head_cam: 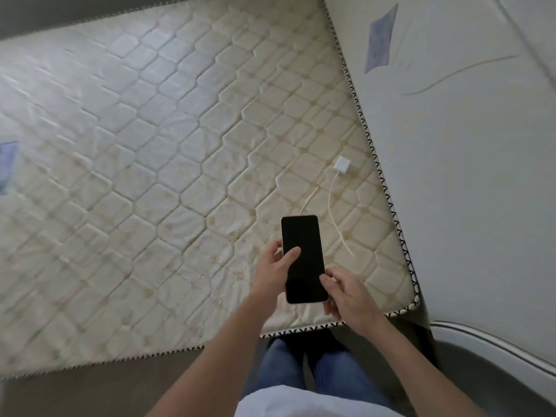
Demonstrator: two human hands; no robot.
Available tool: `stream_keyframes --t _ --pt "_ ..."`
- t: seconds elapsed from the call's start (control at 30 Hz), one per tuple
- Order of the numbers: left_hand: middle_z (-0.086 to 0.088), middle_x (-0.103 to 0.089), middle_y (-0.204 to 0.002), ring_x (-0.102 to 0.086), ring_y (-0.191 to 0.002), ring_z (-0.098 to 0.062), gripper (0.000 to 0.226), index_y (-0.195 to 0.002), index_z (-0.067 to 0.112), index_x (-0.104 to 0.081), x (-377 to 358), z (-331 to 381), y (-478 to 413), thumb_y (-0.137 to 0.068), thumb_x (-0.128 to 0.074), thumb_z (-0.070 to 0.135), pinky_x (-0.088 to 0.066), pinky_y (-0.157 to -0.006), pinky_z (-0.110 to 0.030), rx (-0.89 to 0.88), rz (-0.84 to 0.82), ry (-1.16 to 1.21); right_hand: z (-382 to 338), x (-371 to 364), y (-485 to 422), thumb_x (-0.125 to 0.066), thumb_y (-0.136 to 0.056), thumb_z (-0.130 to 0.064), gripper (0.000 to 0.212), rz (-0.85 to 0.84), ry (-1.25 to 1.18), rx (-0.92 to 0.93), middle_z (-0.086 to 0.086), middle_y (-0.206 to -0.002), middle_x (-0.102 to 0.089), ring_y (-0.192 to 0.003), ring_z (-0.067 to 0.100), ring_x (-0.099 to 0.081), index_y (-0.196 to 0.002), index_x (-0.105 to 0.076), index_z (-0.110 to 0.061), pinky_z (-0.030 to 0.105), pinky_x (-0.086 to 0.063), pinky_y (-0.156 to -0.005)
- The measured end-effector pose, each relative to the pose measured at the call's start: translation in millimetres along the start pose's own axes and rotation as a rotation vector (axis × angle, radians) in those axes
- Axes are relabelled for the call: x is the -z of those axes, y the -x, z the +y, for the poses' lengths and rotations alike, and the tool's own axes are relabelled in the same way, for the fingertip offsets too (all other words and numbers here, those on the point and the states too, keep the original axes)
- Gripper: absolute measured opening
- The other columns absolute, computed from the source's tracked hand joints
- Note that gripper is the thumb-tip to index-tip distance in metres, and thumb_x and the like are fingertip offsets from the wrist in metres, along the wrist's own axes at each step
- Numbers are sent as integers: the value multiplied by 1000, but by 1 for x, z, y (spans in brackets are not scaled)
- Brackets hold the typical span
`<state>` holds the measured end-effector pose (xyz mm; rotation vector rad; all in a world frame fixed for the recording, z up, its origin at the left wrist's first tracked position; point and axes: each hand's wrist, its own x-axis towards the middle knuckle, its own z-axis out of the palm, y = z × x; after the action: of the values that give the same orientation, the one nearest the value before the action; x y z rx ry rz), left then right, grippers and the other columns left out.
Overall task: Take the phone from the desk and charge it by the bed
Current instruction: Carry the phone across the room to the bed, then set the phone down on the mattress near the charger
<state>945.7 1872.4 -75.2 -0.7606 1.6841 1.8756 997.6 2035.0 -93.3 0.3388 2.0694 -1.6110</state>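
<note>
Over mattress (150,130), both hands grip phone (303,259); charger (342,167) nearby.

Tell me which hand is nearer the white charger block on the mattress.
Right. The right hand holds the phone at its lower right, below the charger block; the left hand grips the phone's far side.

Open mattress (150,145) around charger (342,165), cable (332,212).

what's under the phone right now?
The phone, held by the left hand and right hand, hangs over the mattress. The white cable runs behind it; that end is hidden.
</note>
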Motion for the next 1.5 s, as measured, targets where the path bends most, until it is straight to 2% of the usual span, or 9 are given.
stream_keyframes --t 0.13,0.23,0.4,0.57,0.83,1.1,1.23,1.37,1.5 --pt "-7 -76 -101 -74 -88 -25 17 -109 17 -61 14 -14 -27 -93 -64 23 -55 -57 -30 36 21 43 14 -10 -32 -50 -101 -26 22 -44 -4 -43 1 -49 -56 -39 13 -49 -85 -60 -15 25 -40 -41" --pt "-8 -75 -104 -74 -91 -24 19 -110 16 -62 28 -26 -58 -92 -66 24 -58 -62 -34 64 37 57 32 -24 -63 -50 -101 -26 26 -67 1 -86 6 -51 -57 -38 11 -49 -85 -60 -8 28 -41 -44" --pt "-10 -75 -105 -74 -93 -26 23 -112 16 -65 57 -63 -133 -91 -68 25 -59 -75 -41 153 25 38 79 -52 -126 -53 -100 -27 26 -83 -7 -139 1 -49 -58 -40 13 -49 -76 -60 -19 28 -41 -44" --pt "-8 -76 -98 -75 -87 -22 23 -109 12 -67 86 -109 -220 -88 -71 21 -58 -64 -33 212 30 -38 142 -82 -194 -55 -98 -32 20 -66 31 -196 -1 -50 -59 -44 16 -51 -87 -66 -19 28 -43 -46" --pt "-7 -77 -97 -75 -82 -18 31 -109 9 -61 111 -139 -335 -85 -76 21 -55 -56 -28 178 48 -145 195 -113 -289 -54 -98 -33 28 -31 18 -206 2 -54 -57 -44 14 -52 -92 -64 -7 30 -44 -47" --pt "-4 -76 -95 -74 -86 -21 28 -103 14 -62 107 -139 -402 -83 -77 27 -54 -61 -32 67 82 -245 211 -117 -346 -52 -97 -40 26 113 116 -191 0 -59 -63 -44 19 -61 -91 -61 -16 33 -50 -46" --pt "7 -73 -87 -70 -83 -9 25 -95 26 -66 105 -133 -407 -78 -79 40 -58 -73 -31 -50 224 -503 202 -122 -347 -49 -97 -44 25 162 164 -214 2 -71 -68 -45 19 -65 -90 -57 -21 35 -55 -45" --pt "13 -67 -89 -63 -83 -6 33 -104 23 -71 105 -120 -401 -79 -76 44 -47 -66 -18 -153 257 -778 192 -121 -338 -46 -98 -44 23 203 185 -206 -2 -68 -65 -47 15 -65 -85 -55 -27 44 -58 -51" --pt "14 -74 -100 -66 -96 -10 43 -111 25 -71 117 -101 -406 -77 -75 51 -51 -84 -29 -249 280 -984 180 -101 -342 -50 -98 -37 20 251 160 -196 -2 -67 -67 -44 15 -65 -82 -56 -28 46 -57 -52"
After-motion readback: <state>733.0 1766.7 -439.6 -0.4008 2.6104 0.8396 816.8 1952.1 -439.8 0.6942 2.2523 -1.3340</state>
